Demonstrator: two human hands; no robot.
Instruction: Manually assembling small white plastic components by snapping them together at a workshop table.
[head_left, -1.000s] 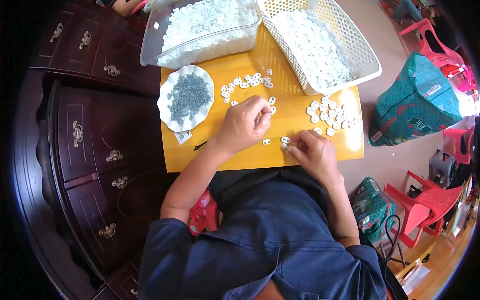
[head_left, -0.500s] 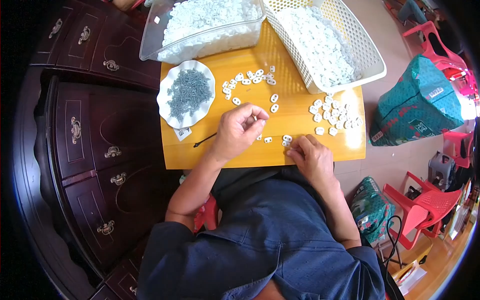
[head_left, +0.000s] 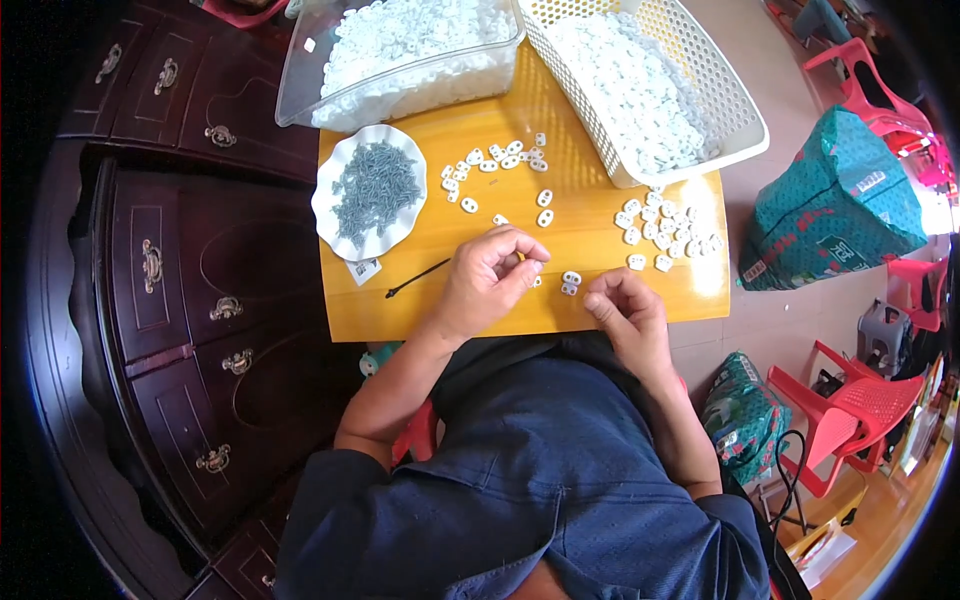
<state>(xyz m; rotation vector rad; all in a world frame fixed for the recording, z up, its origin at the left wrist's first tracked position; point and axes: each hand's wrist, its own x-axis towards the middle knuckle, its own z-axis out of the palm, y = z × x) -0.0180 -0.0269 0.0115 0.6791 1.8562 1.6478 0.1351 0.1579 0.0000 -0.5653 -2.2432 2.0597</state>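
Observation:
My left hand (head_left: 490, 283) hovers over the table's near part, thumb and fingertips pinched together; whatever is between them is too small to make out. To its right, my right hand (head_left: 632, 318) is held with thumb against curled fingers, and its contents are hidden. Between the two hands lie a couple of small white two-hole plastic pieces (head_left: 571, 283). More such pieces (head_left: 510, 158) form a loose row farther back, and several others (head_left: 668, 228) cluster at the right. A scalloped white plate (head_left: 328, 225) holds a heap of small dark grey screws (head_left: 376, 190).
A clear plastic bin (head_left: 300, 95) and a cream perforated basket (head_left: 745, 140), both full of white pieces, stand at the back. A thin black rod-like tool (head_left: 418, 278) lies left of my left hand. Dark drawers (head_left: 180, 260) flank the table; a teal bag (head_left: 830, 215) stands right.
My left hand has come slightly nearer and to the right, uncovering a white piece behind it. My right hand has drawn a little away from the pieces between the hands.

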